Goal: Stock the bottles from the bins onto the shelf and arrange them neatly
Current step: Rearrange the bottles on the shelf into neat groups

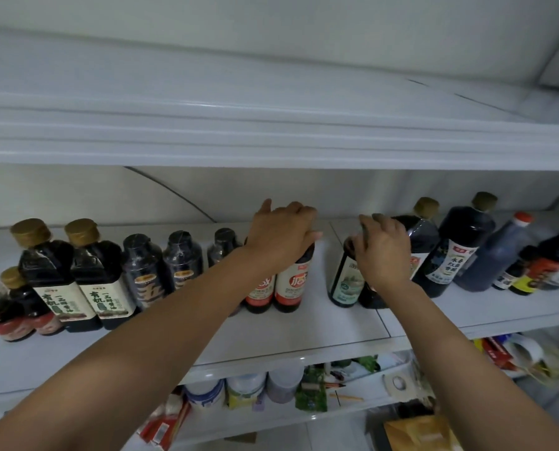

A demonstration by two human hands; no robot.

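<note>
On the white shelf (304, 330) stands a row of dark sauce bottles. My left hand (283, 234) grips the tops of two red-labelled bottles (290, 283) near the middle. My right hand (384, 252) holds the top of a dark bottle with a green-white label (345, 281), which leans slightly left. Left of my hands stand gold-capped bottles (52, 278) and black-capped bottles (143, 271). To the right stand taller gold-capped bottles (457, 252).
A red-capped bottle (499, 255) and small bottles (525, 278) stand at the far right. An upper shelf board (271, 138) hangs just above the bottle tops. The lower shelf holds tubs (242, 388), packets and boxes. A bare gap lies between the two held groups.
</note>
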